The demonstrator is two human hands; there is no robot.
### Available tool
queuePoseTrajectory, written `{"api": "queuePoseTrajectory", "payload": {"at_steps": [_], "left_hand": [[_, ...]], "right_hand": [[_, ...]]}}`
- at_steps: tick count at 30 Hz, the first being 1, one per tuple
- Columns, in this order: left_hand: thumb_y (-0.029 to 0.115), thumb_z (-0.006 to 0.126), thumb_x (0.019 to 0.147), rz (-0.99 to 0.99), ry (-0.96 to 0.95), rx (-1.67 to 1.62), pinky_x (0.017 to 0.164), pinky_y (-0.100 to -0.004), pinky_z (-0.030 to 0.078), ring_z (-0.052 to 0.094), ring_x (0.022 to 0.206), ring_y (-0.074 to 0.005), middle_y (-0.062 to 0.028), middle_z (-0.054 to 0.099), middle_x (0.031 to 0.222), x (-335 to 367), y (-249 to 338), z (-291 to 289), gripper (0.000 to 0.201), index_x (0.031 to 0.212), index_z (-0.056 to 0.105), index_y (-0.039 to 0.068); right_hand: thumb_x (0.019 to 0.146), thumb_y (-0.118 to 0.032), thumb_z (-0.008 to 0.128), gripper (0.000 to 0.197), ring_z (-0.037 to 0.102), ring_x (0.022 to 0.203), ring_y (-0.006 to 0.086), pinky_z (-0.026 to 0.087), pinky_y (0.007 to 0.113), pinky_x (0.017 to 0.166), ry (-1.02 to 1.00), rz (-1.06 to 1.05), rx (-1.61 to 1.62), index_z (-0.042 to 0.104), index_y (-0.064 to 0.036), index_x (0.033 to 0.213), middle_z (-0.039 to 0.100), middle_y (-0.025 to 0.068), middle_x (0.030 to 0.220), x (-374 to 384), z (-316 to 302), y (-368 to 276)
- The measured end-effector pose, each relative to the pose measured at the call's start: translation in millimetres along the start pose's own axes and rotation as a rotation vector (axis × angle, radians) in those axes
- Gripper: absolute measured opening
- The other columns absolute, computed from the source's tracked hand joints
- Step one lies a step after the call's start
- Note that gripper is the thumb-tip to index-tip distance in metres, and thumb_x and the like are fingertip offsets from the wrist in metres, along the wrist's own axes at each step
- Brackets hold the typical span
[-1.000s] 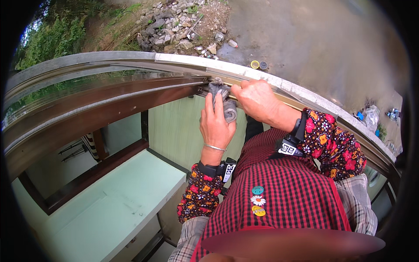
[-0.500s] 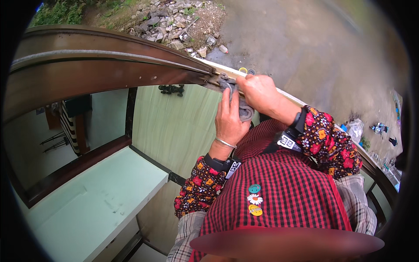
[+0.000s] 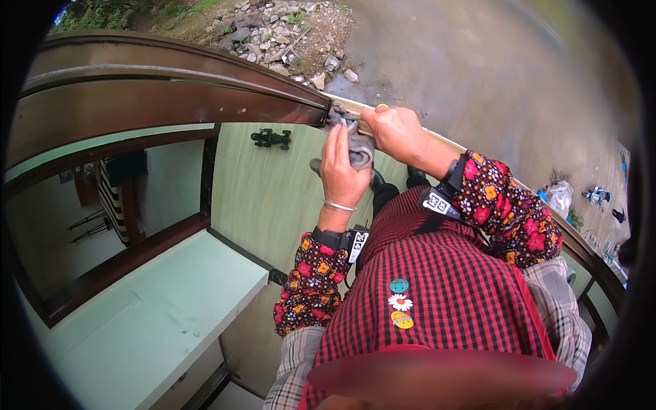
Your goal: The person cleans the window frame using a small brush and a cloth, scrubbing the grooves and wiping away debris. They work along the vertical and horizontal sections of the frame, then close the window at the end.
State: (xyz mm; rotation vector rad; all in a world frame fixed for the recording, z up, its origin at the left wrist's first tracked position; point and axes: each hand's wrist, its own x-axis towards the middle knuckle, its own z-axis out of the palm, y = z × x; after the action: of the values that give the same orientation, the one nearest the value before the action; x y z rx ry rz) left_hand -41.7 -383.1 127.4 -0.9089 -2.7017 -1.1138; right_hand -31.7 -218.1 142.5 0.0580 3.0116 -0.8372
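A crumpled grey cloth (image 3: 358, 145) is bunched against the window track (image 3: 355, 107), at the end of the brown sliding-window frame (image 3: 171, 96). My left hand (image 3: 342, 172) holds this cloth, its long fingers pressed together over the top and one end hanging out beside the palm. Just to the right, my right hand (image 3: 402, 133) is curled into a fist over the track, close to the cloth. What lies inside its fingers is hidden.
Below left, a pale green ledge (image 3: 157, 307) juts out beside a dark-framed mirror or pane (image 3: 82, 198). A small black toy vehicle (image 3: 271, 139) is on the light floor (image 3: 239, 178). Outside lie a rock pile (image 3: 273, 34), wet concrete (image 3: 437, 61) and a plastic bag (image 3: 560, 197).
Both hands and the cloth have shifted slightly left and up along the track. The cloth has moved further towards the brown frame's end, and my feet have come into sight.
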Motion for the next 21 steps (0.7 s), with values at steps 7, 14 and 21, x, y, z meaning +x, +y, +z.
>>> {"api": "queuePoseTrajectory", "payload": {"at_steps": [7,14,21], "left_hand": [[0.005,0.076,0.070,-0.146,0.111,-0.027,0.102,-0.0464,0.046,0.054,0.121,-0.0437,-0.0253,0.051,0.134,0.5,2.2,4.4,0.066,0.132,0.052,-0.003],[-0.002,0.079,0.062,-0.118,-0.065,-0.311,0.095,-0.0418,0.050,0.059,0.110,-0.0361,-0.0164,0.057,0.119,-23.7,21.1,-4.0,0.065,0.124,0.059,0.002],[0.005,0.077,0.072,-0.139,-0.011,-0.287,0.094,-0.0421,0.050,0.059,0.111,-0.0374,-0.0180,0.056,0.124,-18.5,19.3,2.2,0.055,0.124,0.058,-0.002]], "right_hand": [[0.079,-0.015,0.063,0.015,0.070,0.076,0.0366,0.056,0.047,0.064,0.144,-0.063,0.054,0.064,-0.0055,0.090,0.069,0.0186,0.082,10.0,17.9,14.3],[0.079,-0.013,0.063,0.017,0.069,0.074,0.0375,0.055,0.047,0.064,0.107,-0.099,0.131,0.064,-0.0067,0.094,0.069,0.0166,0.079,-31.3,0.8,19.9],[0.074,-0.013,0.066,0.012,0.069,0.070,0.0339,0.055,0.045,0.058,0.053,-0.242,-0.069,0.062,-0.0043,0.081,0.067,0.0149,0.073,7.3,-13.8,-5.2]]}}
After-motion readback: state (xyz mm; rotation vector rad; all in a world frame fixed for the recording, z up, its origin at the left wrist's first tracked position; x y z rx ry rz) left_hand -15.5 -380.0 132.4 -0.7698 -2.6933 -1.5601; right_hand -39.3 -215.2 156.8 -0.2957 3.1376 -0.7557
